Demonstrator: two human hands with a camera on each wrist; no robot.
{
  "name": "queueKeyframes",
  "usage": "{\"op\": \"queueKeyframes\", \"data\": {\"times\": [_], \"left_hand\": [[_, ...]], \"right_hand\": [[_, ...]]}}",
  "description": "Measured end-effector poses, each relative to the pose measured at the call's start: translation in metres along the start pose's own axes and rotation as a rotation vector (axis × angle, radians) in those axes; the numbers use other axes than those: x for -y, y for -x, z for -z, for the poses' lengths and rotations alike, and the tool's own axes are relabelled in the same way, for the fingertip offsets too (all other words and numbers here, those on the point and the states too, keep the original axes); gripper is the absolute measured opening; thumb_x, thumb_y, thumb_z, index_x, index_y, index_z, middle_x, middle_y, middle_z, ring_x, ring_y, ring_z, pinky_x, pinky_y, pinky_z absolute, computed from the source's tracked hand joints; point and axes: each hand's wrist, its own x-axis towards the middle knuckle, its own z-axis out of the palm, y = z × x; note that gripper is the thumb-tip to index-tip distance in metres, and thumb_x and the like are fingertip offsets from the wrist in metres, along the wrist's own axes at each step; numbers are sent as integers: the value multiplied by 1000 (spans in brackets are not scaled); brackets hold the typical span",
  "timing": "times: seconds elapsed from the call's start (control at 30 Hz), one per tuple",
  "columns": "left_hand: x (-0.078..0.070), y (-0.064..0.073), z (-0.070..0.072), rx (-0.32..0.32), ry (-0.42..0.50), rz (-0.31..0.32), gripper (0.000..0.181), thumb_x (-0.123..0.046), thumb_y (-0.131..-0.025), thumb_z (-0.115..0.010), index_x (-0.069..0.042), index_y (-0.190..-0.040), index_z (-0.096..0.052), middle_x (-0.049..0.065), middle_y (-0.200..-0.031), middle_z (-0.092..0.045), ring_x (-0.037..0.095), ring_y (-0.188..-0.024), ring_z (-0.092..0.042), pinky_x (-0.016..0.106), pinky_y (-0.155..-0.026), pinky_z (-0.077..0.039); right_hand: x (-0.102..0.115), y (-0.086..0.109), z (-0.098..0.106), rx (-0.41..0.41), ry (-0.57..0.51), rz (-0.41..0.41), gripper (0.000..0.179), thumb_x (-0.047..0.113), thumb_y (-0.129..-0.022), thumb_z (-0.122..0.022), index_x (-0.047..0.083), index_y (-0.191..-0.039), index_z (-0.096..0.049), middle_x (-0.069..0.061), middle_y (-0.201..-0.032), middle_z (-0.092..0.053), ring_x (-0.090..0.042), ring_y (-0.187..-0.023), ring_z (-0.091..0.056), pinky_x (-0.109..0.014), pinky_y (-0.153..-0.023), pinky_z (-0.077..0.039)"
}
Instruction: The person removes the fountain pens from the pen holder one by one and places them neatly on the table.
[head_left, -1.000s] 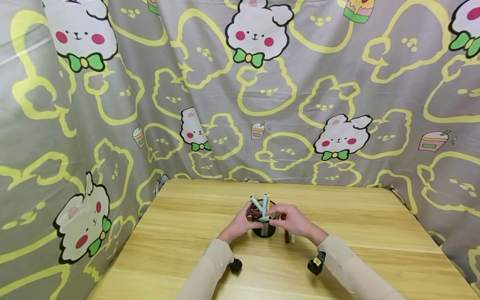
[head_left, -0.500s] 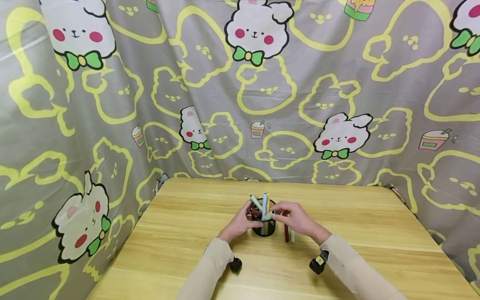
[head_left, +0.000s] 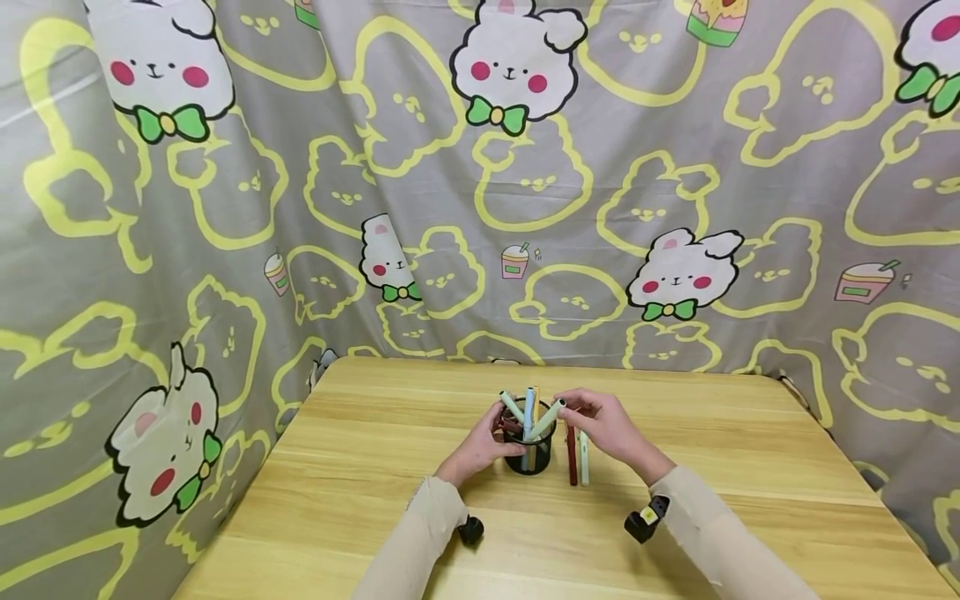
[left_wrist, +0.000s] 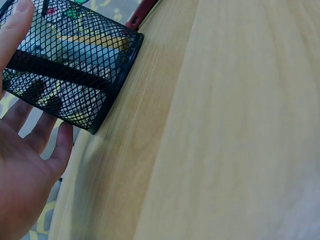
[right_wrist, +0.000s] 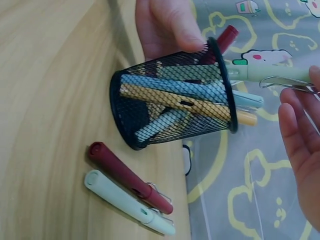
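My left hand (head_left: 478, 448) grips the black mesh pen holder (head_left: 528, 462) from the left. In the left wrist view the thumb (left_wrist: 14, 32) lies against the mesh, the other fingers around the far side. My right hand (head_left: 602, 425) pinches the capped end of a light green pen (right_wrist: 270, 72), whose lower part is inside the holder, leaning right. Also standing in the holder are a blue pen (right_wrist: 247, 99), a yellow pen (right_wrist: 245, 118), a dark red pen (right_wrist: 228, 39) and another pale green pen (head_left: 512, 406).
On the wooden table (head_left: 360, 533), right of the holder, a dark red pen (right_wrist: 130, 175) and a pale green pen (right_wrist: 127, 200) lie side by side. A patterned curtain (head_left: 450, 183) hangs behind the table and along its left.
The light green pen has swung up from low across the rim to a steeper lean to the right. My right hand moved right and slightly up with it. My left hand stayed put.
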Motion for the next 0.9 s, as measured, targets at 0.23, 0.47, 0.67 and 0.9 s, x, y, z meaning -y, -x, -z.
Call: {"op": "queueKeyframes", "data": {"times": [0.23,0.47,0.67,0.9], "left_hand": [[11,-3,0,-14,16,-3,78,3,-78,-74,-3,-143,-31,14,-116,-55,29,-105,-55,33,-81,-50],[24,-7,1,-28,11,17,83,2,-78,-75,-16,-146,-31,11,-116,-55,27,-106,-55,33,-82,-50],[27,-6,2,-10,-14,-39,80,-6,-79,-77,-13,-144,-32,10,-112,-58,22,-103,-56,34,-83,-50],[29,-4,4,8,-18,-94,77,-14,-79,-78,-11,-142,-33,8,-112,-58,21,-103,-56,34,-82,-50]], "right_hand": [[7,-3,6,-92,-69,34,23,6,-92,-61,-3,-112,-64,-18,-90,-66,-9,-75,-63,-30,-69,-54],[37,0,14,-179,-84,64,20,-4,-92,-57,-14,-108,-60,-25,-88,-63,-8,-73,-61,-22,-66,-52],[24,-4,20,-238,-106,65,19,-1,-92,-58,-10,-108,-61,-22,-84,-62,-8,-71,-60,-23,-58,-48],[7,-9,28,-301,-201,57,24,6,-92,-61,-9,-111,-61,-12,-82,-63,-18,-74,-63,-22,-65,-51]]}}
